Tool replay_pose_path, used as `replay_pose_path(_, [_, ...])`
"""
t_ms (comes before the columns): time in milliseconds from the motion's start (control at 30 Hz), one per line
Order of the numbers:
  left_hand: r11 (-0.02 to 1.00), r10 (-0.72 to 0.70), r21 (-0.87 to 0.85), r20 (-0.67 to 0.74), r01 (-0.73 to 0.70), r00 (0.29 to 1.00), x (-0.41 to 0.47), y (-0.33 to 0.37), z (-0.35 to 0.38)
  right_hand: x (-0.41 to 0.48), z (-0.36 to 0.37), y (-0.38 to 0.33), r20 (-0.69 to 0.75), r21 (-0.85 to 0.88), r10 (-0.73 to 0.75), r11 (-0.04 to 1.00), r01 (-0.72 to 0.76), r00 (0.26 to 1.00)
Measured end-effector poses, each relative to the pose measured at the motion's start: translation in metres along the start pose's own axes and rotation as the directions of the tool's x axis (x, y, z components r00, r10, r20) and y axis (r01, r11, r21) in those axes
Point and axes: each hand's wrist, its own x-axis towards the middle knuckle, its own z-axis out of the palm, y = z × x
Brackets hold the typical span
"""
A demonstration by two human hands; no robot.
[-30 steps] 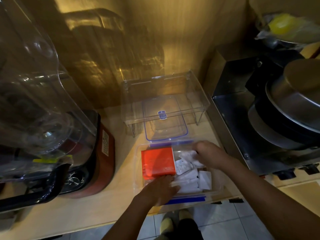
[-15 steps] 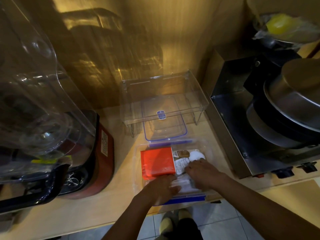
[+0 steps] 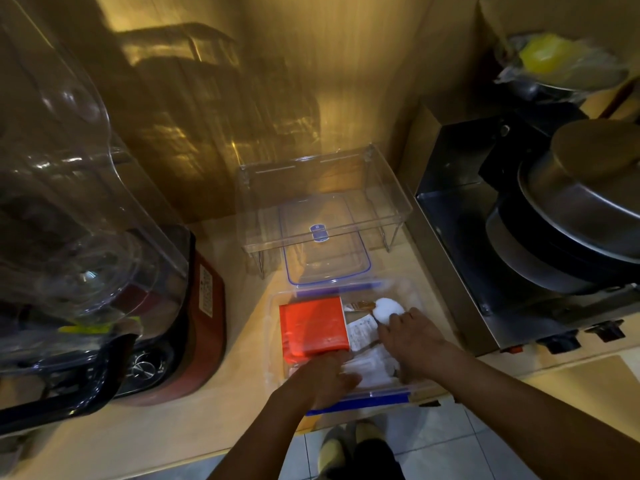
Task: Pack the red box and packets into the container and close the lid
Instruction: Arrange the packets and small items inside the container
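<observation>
Both hands low, palms down — left hand (image 3: pixel 323 377), right hand (image 3: pixel 414 341) — fingers spread.

Single head-worn view, steeply downward, close over the counter (image 3: pixel 214 407) (dim, edges perhaps warped)

Warm yellow light glows on the wooden wall panelling (image 3: pixel 311 81) at twelve o'clock. A pale wooden counter (image 3: pixel 214 403) runs across the middle. At nine o'clock stands a red-based blender (image 3: pixel 194 327), at three o'clock a steel appliance (image 3: pixel 460 209). Light floor tiles (image 3: pixel 460 448) show at six o'clock.
</observation>
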Motion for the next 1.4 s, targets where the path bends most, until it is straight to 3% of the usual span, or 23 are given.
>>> replay_pose_path(133, [1.0,0.012,0.003,-0.01,-0.012,1.0,-0.002,0.002,0.0,0.003,-0.019,0.002,-0.053,0.234,0.094,0.969,-0.079,0.994])
replay_pose_path(233, [1.0,0.029,0.003,-0.008,-0.029,1.0,-0.001,0.003,-0.001,0.017,-0.033,0.001,-0.066,0.458,0.102,0.887,-0.061,0.993])
replay_pose_path(467, [0.999,0.026,-0.025,-0.002,-0.026,1.0,-0.004,0.001,-0.002,0.012,-0.02,-0.005,-0.341,0.399,0.099,0.916,0.049,0.935])
replay_pose_path(633, [0.999,0.023,-0.041,0.013,-0.023,1.0,-0.005,0.001,-0.004,-0.003,-0.002,0.002,-0.009,0.449,-0.08,0.89,0.076,0.997])
replay_pose_path(767, [1.0,0.025,-0.014,0.028,-0.025,0.999,-0.003,0.002,-0.004,-0.001,0.01,-0.009,-0.043,0.264,-0.048,0.963,0.058,0.998])
replay_pose_path(967, [0.999,0.016,0.044,-0.041,-0.014,0.999,-0.005,0.001,-0.002,0.006,0.01,-0.014,0.042,0.375,0.022,0.927,-0.036,0.999])
replay_pose_path(1033, [0.995,-0.022,0.098,-0.122,0.034,0.992,-0.007,-0.001,0.001,0.007,0.013,-0.016,0.081,0.495,0.034,0.866,-0.07,0.996])
replay_pose_path(1133, [0.989,-0.077,0.11,-0.218,0.103,0.973,-0.011,-0.001,0.003,0.007,0.01,-0.016,0.116,0.655,-0.067,0.755,-0.026,0.991])
replay_pose_path(1200, [0.991,-0.069,0.099,-0.209,0.092,0.975,-0.014,0.0,0.002,0.005,0.007,-0.015,0.094,0.754,-0.099,0.657,-0.006,0.991])
replay_pose_path(1300, [0.995,0.005,0.096,-0.144,0.009,0.989,-0.017,0.003,0.0,0.002,0.006,-0.013,0.091,0.863,-0.012,0.499,-0.073,0.996])
replay_pose_path(1400, [0.993,-0.002,0.115,-0.137,0.018,0.991,-0.018,0.004,0.0,0.001,0.01,-0.009,0.096,0.852,-0.026,0.519,-0.068,0.995])
